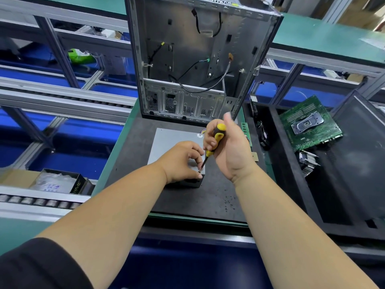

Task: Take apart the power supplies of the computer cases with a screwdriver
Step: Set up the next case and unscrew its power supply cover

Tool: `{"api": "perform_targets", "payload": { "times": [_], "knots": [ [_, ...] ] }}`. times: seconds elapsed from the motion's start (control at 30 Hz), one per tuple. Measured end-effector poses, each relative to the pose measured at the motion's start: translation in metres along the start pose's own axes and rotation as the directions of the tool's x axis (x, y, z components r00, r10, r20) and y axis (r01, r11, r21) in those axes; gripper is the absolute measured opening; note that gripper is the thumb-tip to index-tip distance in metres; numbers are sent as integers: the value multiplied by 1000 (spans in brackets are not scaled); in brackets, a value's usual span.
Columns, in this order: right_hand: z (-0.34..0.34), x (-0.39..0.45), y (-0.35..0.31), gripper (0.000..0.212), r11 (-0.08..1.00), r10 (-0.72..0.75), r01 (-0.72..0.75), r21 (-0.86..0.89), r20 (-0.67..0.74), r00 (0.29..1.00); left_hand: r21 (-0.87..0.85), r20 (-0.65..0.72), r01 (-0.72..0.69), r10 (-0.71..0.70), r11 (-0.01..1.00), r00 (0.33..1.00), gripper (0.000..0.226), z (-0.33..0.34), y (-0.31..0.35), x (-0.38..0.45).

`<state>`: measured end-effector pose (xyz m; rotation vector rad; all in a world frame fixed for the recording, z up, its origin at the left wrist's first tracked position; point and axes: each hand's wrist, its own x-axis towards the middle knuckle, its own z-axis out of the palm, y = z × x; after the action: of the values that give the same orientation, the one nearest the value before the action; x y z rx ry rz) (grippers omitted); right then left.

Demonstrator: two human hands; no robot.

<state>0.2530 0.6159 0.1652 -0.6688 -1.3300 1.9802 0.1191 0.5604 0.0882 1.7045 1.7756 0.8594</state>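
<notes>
Power supply flat on black mat, just in front of open computer case. Right hand grips screwdriver, tip at supply's near corner. Left hand holds that corner, fingers curled.

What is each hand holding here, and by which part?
The right hand grips the screwdriver by its yellow-and-black handle. The left hand steadies the power supply at its near corner, fingers by the tip.
</notes>
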Motion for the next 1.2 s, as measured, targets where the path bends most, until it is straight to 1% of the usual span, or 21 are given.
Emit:
{"api": "perform_targets", "payload": {
  "times": [0.07,0.23,0.33,0.43,0.53,0.6,0.7,0.87,0.93,1.0,1.03,1.1,1.2],
  "knots": [
    [-1,-1,0,30,1000,-9,9,-16,-4,1000,-2,0,4,-4,1000,1000,24,0,-1,0],
    [-2,-2,-3,24,993,-11,13,-118,14,1000,-2,-1,-16,16,1000,1000,21,-1,-2,-1],
    [-3,-3,-7,31,983,-16,16,-185,-1,1000,-5,2,-23,23,1000,1000,22,0,-2,-1],
    [1,-3,-3,48,993,-7,10,-119,26,1000,-10,1,-24,24,1000,1000,21,0,0,0],
    [5,-4,7,53,997,-20,26,-70,78,997,17,15,-18,18,1000,1000,26,-1,3,0],
    [7,-4,10,47,997,-41,47,-58,98,994,16,28,-24,24,1000,999,27,-3,4,1],
    [8,-4,10,25,998,-45,48,-35,88,995,25,35,-34,33,999,999,21,-4,3,-1],
    [5,-3,8,25,991,-21,28,-133,53,998,9,29,-12,12,1000,999,20,-3,2,-1],
    [4,-3,5,28,979,-30,30,-200,3,1000,9,25,-12,12,1000,1000,22,-2,0,0],
    [3,-2,2,39,956,-59,45,-289,-40,997,12,21,-9,9,1000,1000,23,-2,0,0],
    [4,-2,1,46,952,-58,39,-302,-53,997,16,20,-10,9,1000,1000,23,-1,-1,0],
    [8,-2,1,58,971,-17,-4,-237,-83,996,14,20,-12,12,1000,1000,22,0,-1,1],
    [14,-1,4,64,996,-3,-5,-87,-93,996,0,8,-13,13,1000,1000,22,1,0,2]
  ]
}}
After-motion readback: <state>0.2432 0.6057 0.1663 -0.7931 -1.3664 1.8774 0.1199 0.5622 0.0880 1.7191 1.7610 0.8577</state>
